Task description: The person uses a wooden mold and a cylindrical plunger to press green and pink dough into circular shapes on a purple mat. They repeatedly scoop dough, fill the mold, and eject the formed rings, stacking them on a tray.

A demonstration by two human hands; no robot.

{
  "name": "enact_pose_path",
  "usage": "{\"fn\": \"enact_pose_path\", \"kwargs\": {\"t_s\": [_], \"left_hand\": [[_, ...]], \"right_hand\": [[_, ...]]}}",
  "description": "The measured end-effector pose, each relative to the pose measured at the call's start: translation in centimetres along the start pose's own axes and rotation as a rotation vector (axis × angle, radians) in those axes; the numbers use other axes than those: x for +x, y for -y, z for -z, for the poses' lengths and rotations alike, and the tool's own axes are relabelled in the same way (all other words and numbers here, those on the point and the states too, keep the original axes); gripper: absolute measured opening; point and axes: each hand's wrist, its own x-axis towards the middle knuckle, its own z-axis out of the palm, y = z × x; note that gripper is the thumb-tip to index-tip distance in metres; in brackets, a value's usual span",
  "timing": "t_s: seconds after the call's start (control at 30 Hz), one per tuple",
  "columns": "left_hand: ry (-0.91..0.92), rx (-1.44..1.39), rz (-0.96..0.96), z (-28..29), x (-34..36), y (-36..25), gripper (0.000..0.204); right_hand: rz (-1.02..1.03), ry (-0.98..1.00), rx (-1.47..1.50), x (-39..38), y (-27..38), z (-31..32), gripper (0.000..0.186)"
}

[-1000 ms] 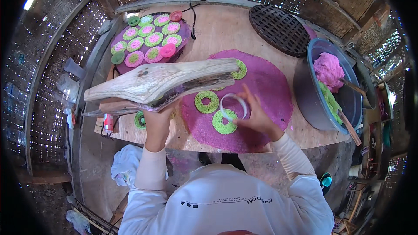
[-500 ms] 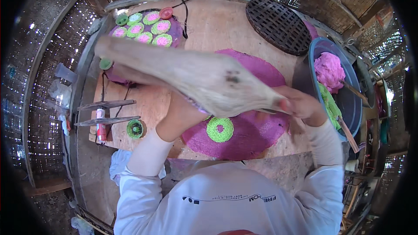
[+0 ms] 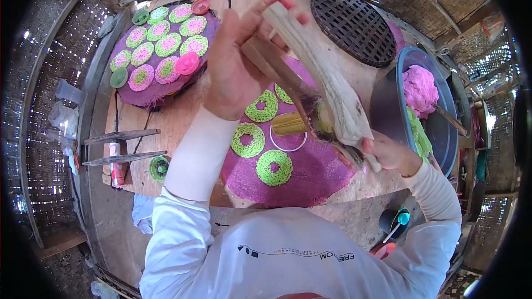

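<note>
The press — a long, pale wooden tool with a brass cylinder at its lower part — is held up over the purple mat, slanting from upper left down to lower right. The left hand is closed around its upper end, fingers wrapped over the wood. The right hand grips the lower end, near the mat's right edge. Below the cylinder a white ring lies on the mat, and green lace rings lie around it — one just left of it, one below, two more partly hidden behind the press. On the table, up left, a round tray carries rows of pink and green discs. A dark woven lid lies at the top right. A basin to the right holds pink dough and green dough.
</note>
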Motion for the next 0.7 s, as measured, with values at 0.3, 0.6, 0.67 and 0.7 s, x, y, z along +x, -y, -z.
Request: {"fn": "enact_pose_path", "kwargs": {"t_s": [0.3,0.6,0.67,0.7], "left_hand": [[-0.032,-0.467,0.149,6.1,-2.2,3.2,0.029],[-0.033,-0.44,0.123,8.4,-3.7,2.7,0.03],[-0.089,-0.441,0.124,8.1,-4.0,2.7,0.03],[-0.134,-0.441,0.123,8.0,-4.2,2.8,0.03]], "right_hand": [[-0.33,0.006,-0.084,2.8,-1.9,1.9,0.079],[-0.291,-0.204,-0.498,4.8,-2.4,0.6,0.078],[-0.308,-0.206,-0.474,4.7,-2.4,0.4,0.078],[-0.326,-0.221,-0.433,4.6,-2.4,0.2,0.08]]}}
